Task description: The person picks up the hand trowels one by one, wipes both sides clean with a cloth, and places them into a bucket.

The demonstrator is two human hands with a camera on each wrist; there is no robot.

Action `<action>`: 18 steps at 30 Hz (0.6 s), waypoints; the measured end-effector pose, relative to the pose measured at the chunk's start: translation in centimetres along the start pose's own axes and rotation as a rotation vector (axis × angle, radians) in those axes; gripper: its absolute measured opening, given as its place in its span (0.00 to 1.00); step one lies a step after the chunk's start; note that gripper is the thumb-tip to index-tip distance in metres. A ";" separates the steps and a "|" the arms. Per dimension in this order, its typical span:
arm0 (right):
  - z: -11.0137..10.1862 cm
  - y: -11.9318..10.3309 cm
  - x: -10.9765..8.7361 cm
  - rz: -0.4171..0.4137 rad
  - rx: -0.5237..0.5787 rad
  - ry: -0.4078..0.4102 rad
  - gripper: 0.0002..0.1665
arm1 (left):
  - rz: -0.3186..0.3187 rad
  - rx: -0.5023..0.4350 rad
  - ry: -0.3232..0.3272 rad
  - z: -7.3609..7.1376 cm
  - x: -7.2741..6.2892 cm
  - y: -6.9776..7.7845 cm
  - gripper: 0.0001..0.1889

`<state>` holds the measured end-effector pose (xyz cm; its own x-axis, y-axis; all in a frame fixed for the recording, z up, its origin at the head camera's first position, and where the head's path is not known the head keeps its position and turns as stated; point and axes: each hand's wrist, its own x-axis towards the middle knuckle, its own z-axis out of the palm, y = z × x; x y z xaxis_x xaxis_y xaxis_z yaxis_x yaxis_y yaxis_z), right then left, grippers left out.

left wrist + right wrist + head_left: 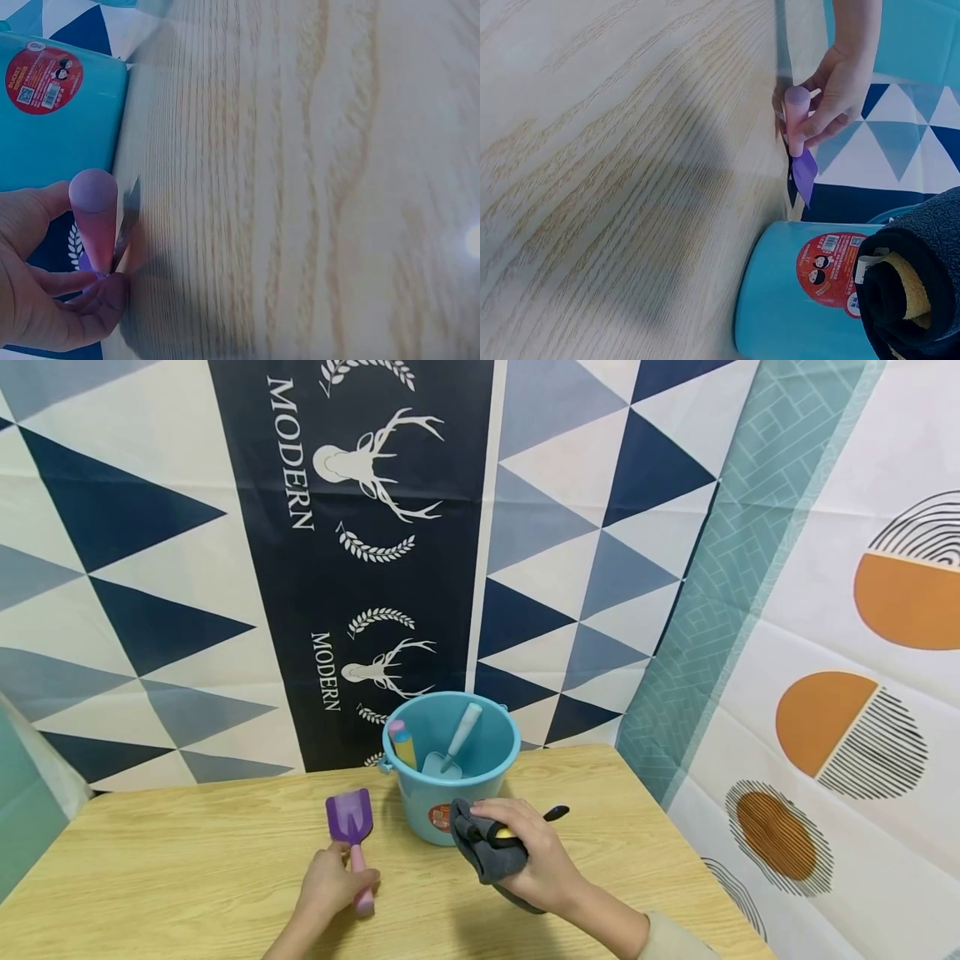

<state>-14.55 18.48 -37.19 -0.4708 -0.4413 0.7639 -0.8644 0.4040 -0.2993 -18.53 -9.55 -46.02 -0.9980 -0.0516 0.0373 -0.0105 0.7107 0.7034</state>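
My left hand [330, 883] pinches the pink handle of a toy shovel [351, 817] with a purple scoop. The shovel is low over the tabletop or on it; I cannot tell which. In the left wrist view the handle's rounded end points toward the camera, between thumb and fingers. My right hand [542, 858] grips a rolled dark grey cloth [487, 852] with black edging and a yellow inner side, in front of the blue bucket [453, 793]. Inside the bucket lean a light blue toy shovel [459, 735] and a blue-and-yellow piece [405, 748] beside a pink end.
The wooden table [187, 860] has its back edge against a patterned cloth wall [570, 527]. A second hanging [810, 610] with orange shapes closes off the right side. On the bucket's front is a red round sticker [829, 270].
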 end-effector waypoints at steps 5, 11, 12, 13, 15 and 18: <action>-0.1 0.1 0.0 0.009 -0.004 -0.008 0.28 | -0.009 0.008 -0.006 0.2 0.1 -0.1 0.35; -0.1 0.2 -0.1 0.003 -0.019 -0.019 0.29 | -0.065 0.001 -0.045 0.1 0.4 -0.1 0.33; -0.1 0.2 -0.1 0.000 -0.023 -0.022 0.29 | -0.069 0.003 -0.045 0.0 0.4 -0.1 0.33; -0.1 0.2 -0.1 -0.006 -0.030 -0.025 0.29 | -0.069 0.005 -0.045 0.0 0.4 -0.2 0.33; -0.1 0.2 -0.1 -0.017 -0.053 -0.033 0.30 | -0.067 0.003 -0.040 -0.2 0.4 -0.2 0.34; -0.1 0.2 -0.1 -0.049 -0.112 -0.057 0.29 | -0.056 0.011 -0.029 -0.3 0.4 -0.3 0.32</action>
<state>-14.64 18.68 -37.24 -0.4409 -0.5062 0.7412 -0.8627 0.4669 -0.1943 -18.95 -10.06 -46.00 -0.9972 -0.0715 -0.0224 -0.0669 0.7146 0.6963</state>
